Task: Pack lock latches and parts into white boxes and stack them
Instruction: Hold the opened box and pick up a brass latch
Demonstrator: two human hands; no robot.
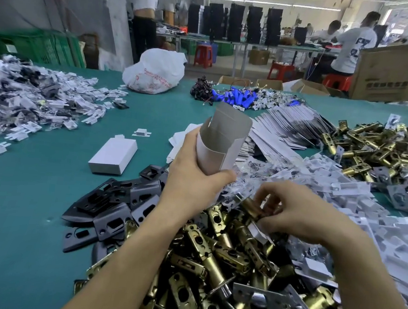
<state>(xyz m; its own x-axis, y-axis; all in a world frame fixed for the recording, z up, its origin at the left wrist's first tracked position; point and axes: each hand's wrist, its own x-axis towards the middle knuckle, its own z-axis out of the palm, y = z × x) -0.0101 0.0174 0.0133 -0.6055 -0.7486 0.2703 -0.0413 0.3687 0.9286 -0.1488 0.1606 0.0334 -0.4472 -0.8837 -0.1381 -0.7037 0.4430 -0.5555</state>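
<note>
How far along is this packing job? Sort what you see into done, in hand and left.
Done: one closed white box lies on the green table. In hand: the left hand holds an open box, flap up, while the right hand pinches a brass latch. Left: the latch pile, black plates and flat boxes; no stack yet.

Head-worn view, forward-down, close over table [30,212]
</note>
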